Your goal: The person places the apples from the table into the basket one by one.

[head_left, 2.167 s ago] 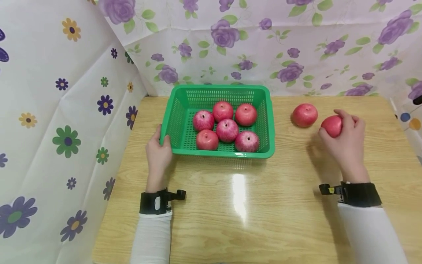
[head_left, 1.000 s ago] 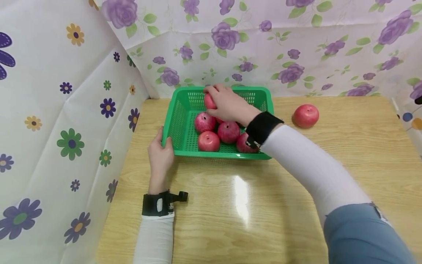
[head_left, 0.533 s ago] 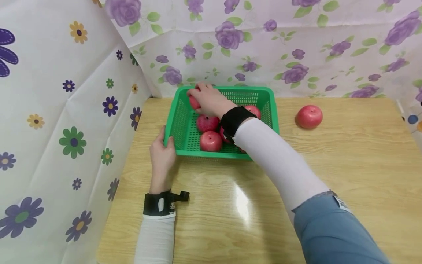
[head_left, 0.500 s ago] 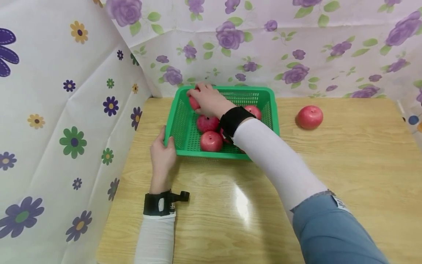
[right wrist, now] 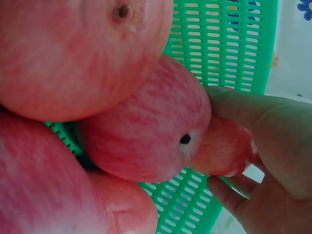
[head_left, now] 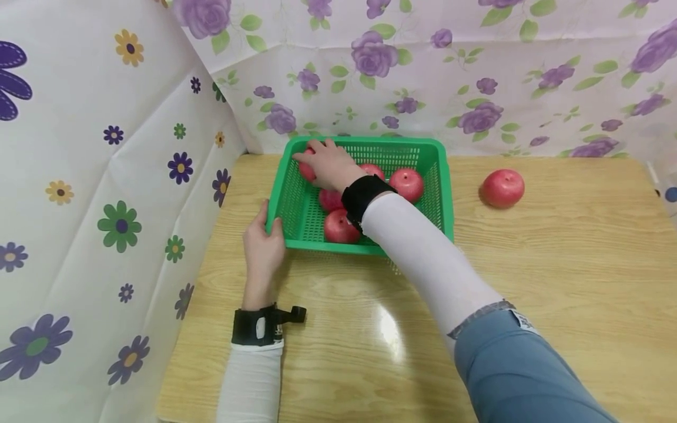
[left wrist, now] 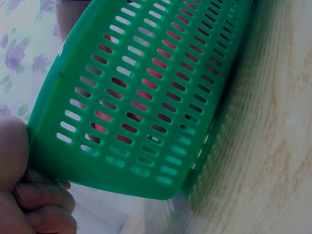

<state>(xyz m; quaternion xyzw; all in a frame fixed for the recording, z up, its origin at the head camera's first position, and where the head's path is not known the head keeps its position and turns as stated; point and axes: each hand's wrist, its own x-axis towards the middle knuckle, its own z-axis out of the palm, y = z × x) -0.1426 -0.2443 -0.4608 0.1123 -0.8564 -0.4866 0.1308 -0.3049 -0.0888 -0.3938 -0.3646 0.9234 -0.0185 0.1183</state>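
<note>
A green plastic basket (head_left: 365,249) with slotted walls stands on the table. My left hand (head_left: 262,249) grips its left rim near the front corner, thumb over the edge; in the left wrist view the curled fingers (left wrist: 46,209) sit at the rim. My right hand (head_left: 330,165) reaches inside the back left corner and holds a red apple (head_left: 307,169), partly hidden by the fingers. Several other apples lie in the basket, among them a front apple (head_left: 341,228) and a right one (head_left: 406,184). In the right wrist view a streaked apple (right wrist: 146,122) lies beside the held apple (right wrist: 222,146).
One more red apple (head_left: 503,188) rests on the wooden table (head_left: 555,282) to the right of the basket. Flowered cloth (head_left: 412,70) hangs behind the table, and another patterned sheet (head_left: 143,205) stands along the left side. My right forearm crosses the basket's front rim.
My right hand picked an apple off the table at right, carried it left into the basket, and lowered it at the back left corner. My left hand keeps its grip on the rim.
</note>
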